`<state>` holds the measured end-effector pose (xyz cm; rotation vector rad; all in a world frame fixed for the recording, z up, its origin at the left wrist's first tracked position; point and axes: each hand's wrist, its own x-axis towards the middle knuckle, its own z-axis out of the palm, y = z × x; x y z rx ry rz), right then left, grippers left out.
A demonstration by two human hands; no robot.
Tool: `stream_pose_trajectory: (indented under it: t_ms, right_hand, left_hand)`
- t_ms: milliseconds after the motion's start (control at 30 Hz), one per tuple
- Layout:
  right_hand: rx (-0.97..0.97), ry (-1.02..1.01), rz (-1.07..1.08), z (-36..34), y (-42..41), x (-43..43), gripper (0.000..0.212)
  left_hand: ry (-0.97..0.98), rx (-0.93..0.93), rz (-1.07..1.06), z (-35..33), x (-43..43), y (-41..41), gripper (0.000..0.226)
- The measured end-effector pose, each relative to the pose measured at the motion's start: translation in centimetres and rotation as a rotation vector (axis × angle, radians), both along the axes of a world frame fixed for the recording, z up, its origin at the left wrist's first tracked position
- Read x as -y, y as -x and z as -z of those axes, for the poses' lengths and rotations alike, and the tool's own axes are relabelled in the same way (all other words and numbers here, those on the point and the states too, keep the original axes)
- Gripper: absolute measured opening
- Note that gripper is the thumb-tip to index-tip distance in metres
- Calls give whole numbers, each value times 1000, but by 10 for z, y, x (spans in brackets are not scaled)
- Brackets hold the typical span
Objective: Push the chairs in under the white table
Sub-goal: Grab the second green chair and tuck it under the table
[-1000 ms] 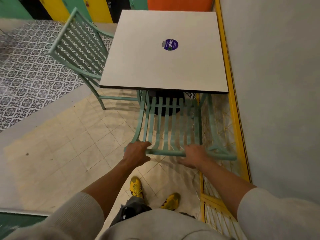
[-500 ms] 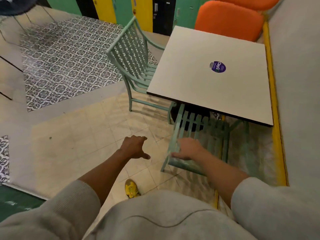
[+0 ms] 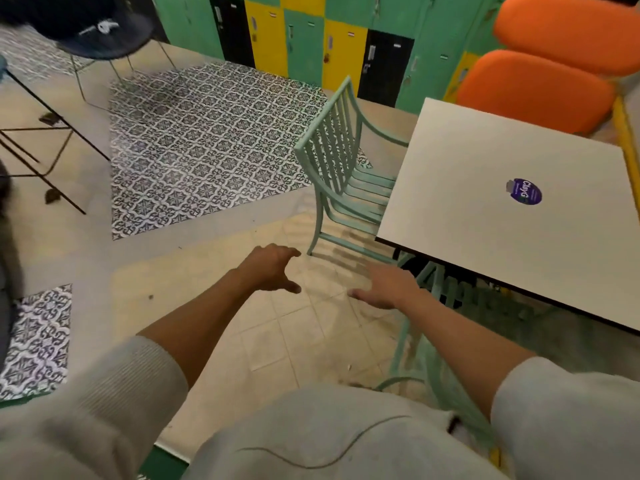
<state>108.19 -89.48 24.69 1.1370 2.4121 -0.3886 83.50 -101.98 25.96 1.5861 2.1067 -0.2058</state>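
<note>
Both of the person's arms reach forward over the pale tiled floor (image 3: 277,337), grey sleeves pushed up. The left hand (image 3: 272,268) hangs in the air with its fingers (image 3: 289,252) loosely spread and holding nothing. The right hand (image 3: 384,285) is flat, fingers together and extended, also empty, just beside the blurred back of a mint-green slatted metal chair (image 3: 433,299) that sits tucked under the near edge of the square white desk (image 3: 485,216). Whether the palm touches that chair I cannot tell.

A second mint-green slatted chair with curved armrests (image 3: 341,168) stands at the desk's left side, its seat partly under the top and its back well out on the floor. A round purple sticker (image 3: 525,191) lies on the desk. Two orange cushioned seats (image 3: 533,88) sit beyond it.
</note>
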Motion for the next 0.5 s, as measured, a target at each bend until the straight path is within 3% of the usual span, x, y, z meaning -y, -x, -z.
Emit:
stream_pose_trajectory:
  t_ms: [167,500]
  right_hand:
    - [-54,-9,24,-10,60,-45,94]
    - [-114,42,109,1,195,-168,89]
  left_hand:
    - [-50,-35,33,-15,-49,62,94]
    - [44,-101,102,-28,-186,184,96]
